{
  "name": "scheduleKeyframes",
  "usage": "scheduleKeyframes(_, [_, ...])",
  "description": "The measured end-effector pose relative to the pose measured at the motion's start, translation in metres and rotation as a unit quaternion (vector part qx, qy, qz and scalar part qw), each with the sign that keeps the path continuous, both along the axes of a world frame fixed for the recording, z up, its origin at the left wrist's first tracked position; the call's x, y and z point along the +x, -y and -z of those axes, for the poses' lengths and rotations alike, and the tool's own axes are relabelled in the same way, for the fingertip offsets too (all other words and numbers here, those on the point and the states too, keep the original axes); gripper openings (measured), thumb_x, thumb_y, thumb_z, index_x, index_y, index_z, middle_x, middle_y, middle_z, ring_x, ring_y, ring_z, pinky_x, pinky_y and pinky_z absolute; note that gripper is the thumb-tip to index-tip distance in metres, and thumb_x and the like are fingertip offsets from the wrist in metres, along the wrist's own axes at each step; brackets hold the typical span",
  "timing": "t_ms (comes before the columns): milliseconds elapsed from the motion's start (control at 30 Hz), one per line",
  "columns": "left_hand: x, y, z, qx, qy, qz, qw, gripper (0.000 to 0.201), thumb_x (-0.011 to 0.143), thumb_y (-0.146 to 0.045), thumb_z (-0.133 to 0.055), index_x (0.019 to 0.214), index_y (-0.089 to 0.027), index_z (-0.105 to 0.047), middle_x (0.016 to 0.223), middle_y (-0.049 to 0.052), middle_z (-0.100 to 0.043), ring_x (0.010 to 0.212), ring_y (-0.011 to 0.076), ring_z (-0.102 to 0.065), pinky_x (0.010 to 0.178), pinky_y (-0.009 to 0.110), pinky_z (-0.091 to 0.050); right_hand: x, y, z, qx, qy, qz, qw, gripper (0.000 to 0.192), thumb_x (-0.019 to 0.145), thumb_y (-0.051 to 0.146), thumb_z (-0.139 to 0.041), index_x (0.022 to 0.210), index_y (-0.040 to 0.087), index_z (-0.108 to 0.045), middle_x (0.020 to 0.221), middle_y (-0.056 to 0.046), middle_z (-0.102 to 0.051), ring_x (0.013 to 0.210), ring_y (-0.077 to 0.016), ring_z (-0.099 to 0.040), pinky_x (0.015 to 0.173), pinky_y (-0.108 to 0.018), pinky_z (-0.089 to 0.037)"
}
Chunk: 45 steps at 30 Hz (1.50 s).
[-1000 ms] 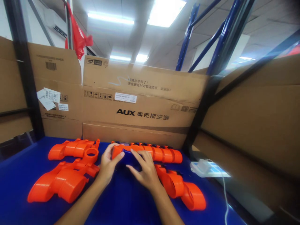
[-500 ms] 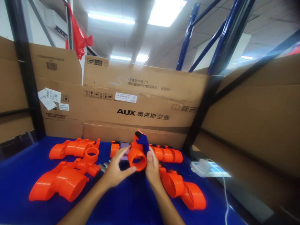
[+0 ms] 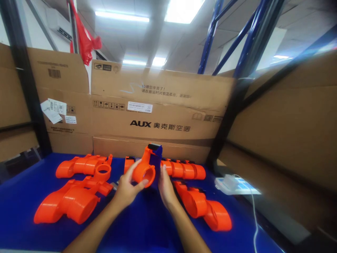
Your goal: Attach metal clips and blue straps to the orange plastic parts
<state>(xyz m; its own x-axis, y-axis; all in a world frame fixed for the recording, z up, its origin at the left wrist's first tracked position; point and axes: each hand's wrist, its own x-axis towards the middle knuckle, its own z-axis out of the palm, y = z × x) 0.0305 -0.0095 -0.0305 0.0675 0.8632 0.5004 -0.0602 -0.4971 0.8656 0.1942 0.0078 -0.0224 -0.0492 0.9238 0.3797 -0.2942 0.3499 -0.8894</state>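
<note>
Backing the scene, a cardboard box point(image 3: 158, 116) stands far behind the blue table point(image 3: 21, 207). Orange shells point(image 3: 71, 200) lie left. Both hands, left hand point(image 3: 126, 189) and right hand point(image 3: 165, 188), grip an upright orange-and-blue part point(image 3: 146, 168) at centre.

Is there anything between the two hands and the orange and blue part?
Nothing visible. The left hand and the right hand already grip the orange and blue part directly, one on each side, lifted above the blue table.
</note>
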Motion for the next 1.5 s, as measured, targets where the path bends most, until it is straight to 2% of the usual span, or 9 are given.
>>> scheduleKeyframes(100, [-0.006,-0.003,-0.007,0.015,0.042,-0.053,0.998,0.071,0.079,-0.043,-0.073,0.141,-0.023,-0.046,0.131,0.010,-0.065,0.115,0.0291,-0.065,0.101,0.042,-0.050,0.004,-0.001,0.000,-0.016,0.019,0.014,1.000,0.064,0.091,0.074,-0.036,0.117,0.026,-0.070,0.120,-0.006,-0.071,0.113,-0.0283,-0.061,0.090,-0.040,-0.047])
scheduleKeyframes(233, [-0.044,-0.002,-0.037,0.045,0.020,-0.166,0.985,0.062,0.083,-0.049,-0.065,0.137,-0.022,-0.049,0.128,0.010,-0.066,0.117,0.0275,-0.064,0.101,0.041,-0.049,0.011,-0.002,0.000,-0.032,0.015,0.065,0.997,0.065,0.089,0.075,-0.037,0.103,0.023,-0.074,0.098,-0.008,-0.075,0.095,-0.0262,-0.064,0.075,-0.034,-0.045])
scheduleKeyframes(300, [-0.073,-0.003,-0.056,0.048,-0.075,-0.212,0.973,0.063,0.084,-0.053,-0.063,0.137,-0.023,-0.049,0.120,0.009,-0.070,0.110,0.0275,-0.067,0.096,0.041,-0.051,0.011,-0.001,-0.002,-0.031,0.012,0.060,0.998,0.066,0.089,0.076,-0.037,0.097,0.022,-0.074,0.092,-0.008,-0.075,0.089,-0.0249,-0.064,0.071,-0.032,-0.044])
scheduleKeyframes(433, [-0.119,-0.018,-0.080,0.005,-0.344,-0.298,0.890,0.059,0.083,-0.063,-0.058,0.130,-0.028,-0.057,0.101,0.006,-0.074,0.096,0.0294,-0.070,0.088,0.040,-0.050,0.010,0.001,-0.004,-0.024,0.028,0.032,0.999,0.070,0.087,0.078,-0.035,0.089,0.021,-0.075,0.088,-0.009,-0.076,0.083,-0.0243,-0.065,0.070,-0.032,-0.042])
scheduleKeyframes(567, [-0.127,-0.047,-0.066,-0.033,-0.497,-0.283,0.820,0.063,0.086,-0.068,-0.049,0.132,-0.025,-0.055,0.087,0.010,-0.074,0.093,0.0347,-0.070,0.080,0.039,-0.048,0.010,-0.001,-0.002,-0.021,0.063,0.047,0.997,0.074,0.088,0.079,-0.030,0.082,0.020,-0.075,0.084,-0.010,-0.076,0.081,-0.0243,-0.066,0.070,-0.032,-0.041])
scheduleKeyframes(733, [-0.117,-0.070,-0.044,-0.050,-0.573,-0.264,0.774,0.068,0.089,-0.069,-0.042,0.135,-0.019,-0.051,0.098,0.018,-0.074,0.101,0.0373,-0.069,0.081,0.040,-0.047,0.013,-0.005,0.001,-0.024,0.078,0.057,0.995,0.075,0.090,0.078,-0.027,0.083,0.021,-0.075,0.084,-0.009,-0.076,0.083,-0.0251,-0.067,0.070,-0.033,-0.040])
scheduleKeyframes(1167, [-0.101,-0.096,-0.030,-0.083,-0.596,-0.197,0.774,0.057,0.094,-0.060,-0.031,0.126,-0.025,-0.063,0.120,0.013,-0.072,0.118,0.0354,-0.062,0.101,0.048,-0.039,0.014,-0.006,0.001,-0.018,0.088,0.070,0.994,0.076,0.089,0.079,-0.026,0.079,0.022,-0.075,0.081,-0.008,-0.075,0.081,-0.0254,-0.066,0.069,-0.034,-0.041])
scheduleKeyframes(1333, [-0.130,-0.098,-0.049,-0.077,-0.606,-0.182,0.771,0.071,0.091,-0.068,-0.027,0.141,-0.024,-0.052,0.139,0.014,-0.060,0.127,0.0370,-0.055,0.107,0.053,-0.032,0.015,-0.006,0.002,-0.001,0.086,0.088,0.992,0.074,0.087,0.080,-0.029,0.078,0.021,-0.075,0.082,-0.008,-0.075,0.080,-0.0249,-0.065,0.069,-0.034,-0.041])
scheduleKeyframes(1500, [-0.171,-0.088,-0.058,-0.067,-0.627,-0.146,0.762,0.065,0.082,-0.061,-0.051,0.137,-0.026,-0.057,0.140,0.013,-0.060,0.130,0.0375,-0.051,0.110,0.054,-0.028,0.016,-0.006,0.002,-0.001,0.078,0.082,0.994,0.073,0.086,0.080,-0.031,0.077,0.022,-0.075,0.082,-0.008,-0.075,0.084,-0.0264,-0.066,0.069,-0.034,-0.042])
